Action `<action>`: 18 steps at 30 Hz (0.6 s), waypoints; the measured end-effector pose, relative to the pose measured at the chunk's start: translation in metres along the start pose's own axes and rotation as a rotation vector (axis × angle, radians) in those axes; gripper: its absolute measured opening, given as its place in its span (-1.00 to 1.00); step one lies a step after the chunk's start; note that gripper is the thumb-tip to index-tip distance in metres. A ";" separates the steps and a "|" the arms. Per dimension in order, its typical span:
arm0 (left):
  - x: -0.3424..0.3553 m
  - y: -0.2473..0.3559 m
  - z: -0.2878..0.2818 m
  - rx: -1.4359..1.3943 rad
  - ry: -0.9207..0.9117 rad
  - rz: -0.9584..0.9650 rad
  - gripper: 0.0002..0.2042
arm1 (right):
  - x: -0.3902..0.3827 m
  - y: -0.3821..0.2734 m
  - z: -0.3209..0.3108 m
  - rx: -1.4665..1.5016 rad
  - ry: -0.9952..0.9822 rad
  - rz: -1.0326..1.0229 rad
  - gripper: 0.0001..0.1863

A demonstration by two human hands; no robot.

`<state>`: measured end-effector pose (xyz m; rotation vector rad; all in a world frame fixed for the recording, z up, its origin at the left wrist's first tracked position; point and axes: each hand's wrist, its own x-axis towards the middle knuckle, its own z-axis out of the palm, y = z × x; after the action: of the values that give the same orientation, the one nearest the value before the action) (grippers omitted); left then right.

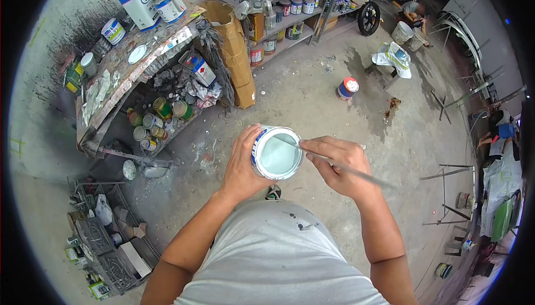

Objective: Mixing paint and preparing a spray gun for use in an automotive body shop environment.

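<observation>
My left hand (pixel 243 168) grips the left side of an open round can (pixel 278 154) of pale, whitish paint with a blue-and-white label, held upright in front of my body. My right hand (pixel 345 168) is closed on a long flat grey stirring stick (pixel 359 172), its fingers at the can's right rim. The stick slants from the lower right into the can.
A cluttered workbench (pixel 156 60) with cans stands left, a rack (pixel 103 230) lower left. Ahead are shelves (pixel 290 18), cardboard (pixel 237 71), a red-topped can (pixel 346 88) and a covered stool (pixel 393 60). A crouching person (pixel 413 15) is at back right; metal stands (pixel 446 174) line the right.
</observation>
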<state>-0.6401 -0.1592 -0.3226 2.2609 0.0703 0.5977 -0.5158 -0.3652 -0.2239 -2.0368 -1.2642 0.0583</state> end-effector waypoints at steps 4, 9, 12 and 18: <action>0.000 0.002 -0.006 -0.003 0.012 0.006 0.09 | 0.001 -0.002 0.004 -0.014 0.074 -0.094 -0.71; 0.008 0.003 -0.005 0.039 0.013 0.045 0.07 | -0.017 0.004 0.007 -0.031 0.007 0.017 -0.73; 0.014 0.002 0.006 0.055 0.027 0.074 0.06 | -0.030 0.017 0.021 0.036 0.002 0.426 -0.84; 0.024 -0.002 0.026 -0.002 0.040 0.051 0.06 | -0.052 0.062 0.014 1.046 0.574 0.826 -0.80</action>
<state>-0.6077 -0.1699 -0.3294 2.2548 0.0316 0.6694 -0.5010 -0.4150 -0.2879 -1.3219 0.0815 0.3932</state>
